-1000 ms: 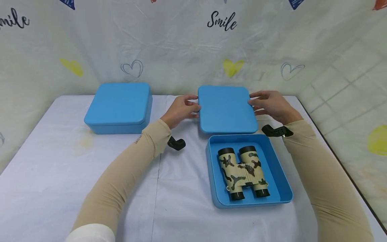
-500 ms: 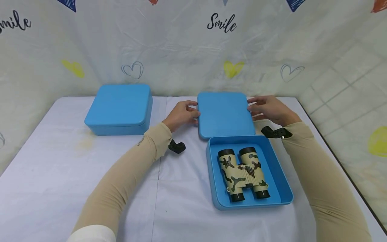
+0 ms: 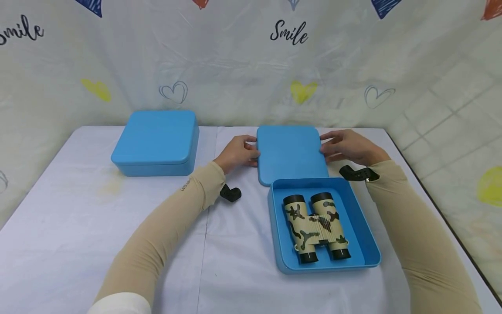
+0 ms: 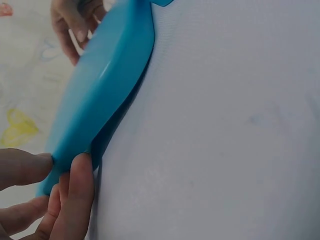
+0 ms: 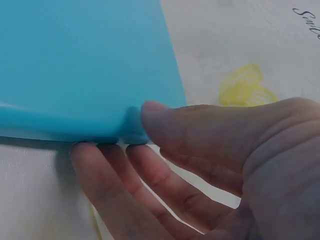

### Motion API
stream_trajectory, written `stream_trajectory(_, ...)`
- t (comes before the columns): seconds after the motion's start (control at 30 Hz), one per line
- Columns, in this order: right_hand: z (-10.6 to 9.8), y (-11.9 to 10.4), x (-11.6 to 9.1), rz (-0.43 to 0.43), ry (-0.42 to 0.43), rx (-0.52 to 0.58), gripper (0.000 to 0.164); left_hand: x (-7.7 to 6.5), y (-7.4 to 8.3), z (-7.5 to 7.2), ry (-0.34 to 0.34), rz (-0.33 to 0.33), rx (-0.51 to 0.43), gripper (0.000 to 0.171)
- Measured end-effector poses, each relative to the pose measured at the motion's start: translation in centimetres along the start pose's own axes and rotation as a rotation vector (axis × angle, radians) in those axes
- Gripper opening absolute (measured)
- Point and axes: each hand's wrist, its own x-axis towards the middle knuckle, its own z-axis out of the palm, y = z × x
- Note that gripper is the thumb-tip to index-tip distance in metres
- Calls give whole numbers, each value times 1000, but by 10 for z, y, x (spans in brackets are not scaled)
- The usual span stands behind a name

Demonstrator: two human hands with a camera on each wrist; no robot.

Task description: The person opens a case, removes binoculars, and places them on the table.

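Observation:
A flat blue box lid (image 3: pixel 291 152) lies behind the blue open box (image 3: pixel 362 257), whose back wall hides its near edge. My left hand (image 3: pixel 238 151) grips the lid's left edge; in the left wrist view, its fingers (image 4: pixel 75 195) wrap that rim from both faces. At the opposite edge my right hand (image 3: pixel 351 146) pinches the lid, thumb (image 5: pixel 167 122) against its upper rim and the fingertips along the side in the right wrist view. Camouflage-patterned binoculars (image 3: pixel 317 226) lie in the open box, black eyepieces toward me.
A second blue box (image 3: pixel 154 141), lid on, stands at the back left of the white-clothed table (image 3: pixel 117 235). A printed plastic sheet (image 3: pixel 235 65) hangs behind the table. The table's right edge runs beside my right arm.
Both hands have lowered the lid toward the table, so its near edge has dropped behind the open box's back wall. Binoculars and both boxes stay put.

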Motion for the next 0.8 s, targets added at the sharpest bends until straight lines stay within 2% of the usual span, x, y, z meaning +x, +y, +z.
stream_trajectory(0.27, 4, -4, -4, 23, -45, -31, 65, -5, 2, 1, -1, 5, 78, 58)
stream_trajectory(0.57, 6, -8, -5, 59, -41, -27, 66, -10, 4, 0, -15, 31, 264, 57)
stream_trajectory(0.8, 4, -7, -8, 22, -56, -81, 68, -13, 2, 1, -3, 83, 312, 52)
